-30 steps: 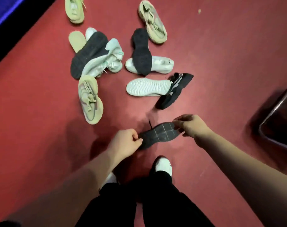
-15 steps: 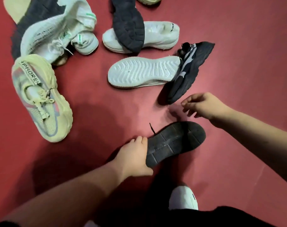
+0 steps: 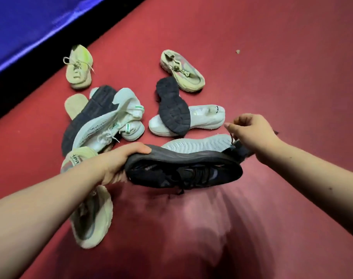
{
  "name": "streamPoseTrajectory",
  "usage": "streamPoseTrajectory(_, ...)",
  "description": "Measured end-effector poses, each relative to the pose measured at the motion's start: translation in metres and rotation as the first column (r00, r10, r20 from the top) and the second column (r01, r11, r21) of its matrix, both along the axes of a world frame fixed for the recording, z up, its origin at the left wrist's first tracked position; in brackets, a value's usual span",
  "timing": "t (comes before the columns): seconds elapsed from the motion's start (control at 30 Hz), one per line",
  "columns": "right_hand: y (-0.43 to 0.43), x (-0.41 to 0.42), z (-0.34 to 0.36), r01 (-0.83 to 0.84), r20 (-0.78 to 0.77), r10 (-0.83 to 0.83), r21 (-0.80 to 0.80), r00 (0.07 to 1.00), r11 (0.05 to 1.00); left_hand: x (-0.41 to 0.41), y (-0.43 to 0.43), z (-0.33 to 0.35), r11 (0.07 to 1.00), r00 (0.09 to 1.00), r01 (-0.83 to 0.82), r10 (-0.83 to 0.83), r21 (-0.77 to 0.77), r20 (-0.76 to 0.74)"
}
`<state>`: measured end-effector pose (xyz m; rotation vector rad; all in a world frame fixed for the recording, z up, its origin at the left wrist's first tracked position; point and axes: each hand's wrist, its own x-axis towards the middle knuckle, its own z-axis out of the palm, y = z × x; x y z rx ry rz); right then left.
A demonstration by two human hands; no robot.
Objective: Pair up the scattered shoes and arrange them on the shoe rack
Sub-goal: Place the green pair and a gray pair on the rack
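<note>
My left hand (image 3: 121,160) grips the heel of a black sneaker (image 3: 181,172) and holds it on its side above the red floor. My right hand (image 3: 252,133), fingers curled, is down on a second black sneaker (image 3: 240,150), which is mostly hidden beneath it. Scattered shoes lie beyond. A white shoe (image 3: 197,143) lies sole up. Another white shoe (image 3: 209,117) has a black shoe (image 3: 171,105) lying sole up across it. There are also a white knit sneaker (image 3: 111,125), a dark sole (image 3: 87,117) and three beige shoes (image 3: 79,67) (image 3: 181,71) (image 3: 91,218).
A blue mat (image 3: 30,27) with a black edge strip (image 3: 20,93) borders the red floor (image 3: 272,57) at the upper left. A beige sole (image 3: 74,105) pokes out from the left pile. No shoe rack is in view.
My left hand has lifted the black sneaker off the floor and turned it on its side. My right hand has reached onto the second black sneaker. The view has pulled back.
</note>
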<state>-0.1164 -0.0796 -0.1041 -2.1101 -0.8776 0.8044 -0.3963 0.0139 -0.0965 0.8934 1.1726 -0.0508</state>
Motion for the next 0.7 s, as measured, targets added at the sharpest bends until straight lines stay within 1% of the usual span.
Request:
streamPoseTrajectory(0.07, 0.001, -0.001, -0.009, 0.121, 0.018, -0.121, 0.015, 0.992, 0.993, -0.01, -0.005, -0.002, 0.992, 0.993, -0.106, 0.11, -0.068, 0.046)
streamPoseTrajectory(0.1, 0.004, 0.0, -0.013, 0.212, -0.012, -0.212, 0.043, 0.977, 0.976, -0.014, -0.006, -0.003, 0.984, 0.985, -0.149, 0.155, -0.094, 0.071)
streamPoseTrajectory(0.13, 0.007, -0.001, -0.016, 0.316, -0.077, -0.31, 0.082, 0.948, 0.945, -0.017, -0.007, -0.006, 0.978, 0.98, -0.178, 0.186, -0.106, 0.075)
streamPoseTrajectory(0.17, 0.009, -0.003, -0.017, 0.42, -0.176, -0.397, 0.118, 0.901, 0.9, -0.019, -0.008, -0.007, 0.975, 0.976, -0.198, 0.206, -0.097, 0.074)
streamPoseTrajectory(0.2, 0.011, -0.006, -0.02, 0.506, -0.302, -0.45, 0.14, 0.841, 0.851, -0.021, -0.006, -0.01, 0.975, 0.974, -0.208, 0.213, -0.074, 0.076)
streamPoseTrajectory(0.23, 0.01, -0.01, -0.024, 0.562, -0.431, -0.463, 0.133, 0.774, 0.816, -0.022, -0.004, -0.01, 0.977, 0.974, -0.208, 0.212, -0.05, 0.085)
streamPoseTrajectory(0.27, 0.007, -0.016, -0.03, 0.587, -0.533, -0.451, 0.108, 0.715, 0.802, -0.021, -0.002, -0.01, 0.976, 0.971, -0.211, 0.215, -0.045, 0.107)
streamPoseTrajectory(0.3, 0.002, -0.021, -0.038, 0.59, -0.59, -0.443, 0.073, 0.676, 0.804, -0.02, -0.002, -0.012, 0.975, 0.966, -0.214, 0.22, -0.055, 0.133)
streamPoseTrajectory(0.33, -0.005, -0.025, -0.048, 0.576, -0.591, -0.447, 0.036, 0.671, 0.817, -0.02, -0.004, -0.014, 0.976, 0.967, -0.204, 0.212, -0.069, 0.143)
streamPoseTrajectory(0.37, -0.012, -0.028, -0.057, 0.56, -0.557, -0.459, 0.013, 0.692, 0.829, -0.021, -0.005, -0.017, 0.98, 0.972, -0.181, 0.191, -0.085, 0.136)
streamPoseTrajectory(0.4, -0.017, -0.028, -0.063, 0.542, -0.491, -0.467, 0.011, 0.735, 0.84, -0.023, -0.006, -0.022, 0.986, 0.985, -0.134, 0.144, -0.1, 0.1)
streamPoseTrajectory(0.43, -0.02, -0.027, -0.066, 0.527, -0.407, -0.475, 0.02, 0.78, 0.849, -0.026, -0.007, -0.027, 0.992, 0.998, -0.038, 0.042, -0.123, 0.036)
streamPoseTrajectory(0.47, -0.021, -0.026, -0.066, 0.516, -0.323, -0.481, 0.028, 0.815, 0.856, -0.03, -0.009, -0.034, 0.984, 0.989, 0.114, -0.127, -0.14, -0.082)
streamPoseTrajectory(0.5, -0.023, -0.023, -0.066, 0.511, -0.249, -0.489, 0.029, 0.836, 0.859, -0.035, -0.011, -0.04, 0.944, 0.921, 0.286, -0.318, -0.163, -0.224)
streamPoseTrajectory(0.53, -0.024, -0.021, -0.065, 0.5, -0.184, -0.485, 0.038, 0.855, 0.865, -0.042, -0.014, -0.047, 0.873, 0.786, 0.461, -0.486, -0.162, -0.382)
streamPoseTrajectory(0.57, -0.027, -0.018, -0.065, 0.473, -0.113, -0.466, 0.052, 0.878, 0.879, -0.049, -0.018, -0.053, 0.757, 0.585, 0.642, -0.586, -0.121, -0.561)
streamPoseTrajectory(0.6, -0.032, -0.016, -0.065, 0.431, -0.024, -0.43, 0.056, 0.903, 0.901, -0.054, -0.021, -0.058, 0.584, 0.351, 0.805, -0.615, -0.109, -0.706)
streamPoseTrajectory(0.63, -0.039, -0.016, -0.066, 0.38, 0.086, -0.383, 0.042, 0.92, 0.924, -0.054, -0.026, -0.06, 0.399, 0.145, 0.907, -0.594, -0.134, -0.791)
streamPoseTrajectory(0.67, -0.045, -0.016, -0.066, 0.337, 0.178, -0.333, 0.009, 0.926, 0.942, -0.051, -0.031, -0.064, 0.253, 0.023, 0.956, -0.572, -0.15, -0.82)
streamPoseTrajectory(0.7, -0.051, -0.016, -0.068, 0.317, 0.229, -0.301, -0.036, 0.926, 0.948, -0.046, -0.035, -0.069, 0.162, -0.015, 0.978, -0.577, -0.132, -0.817)
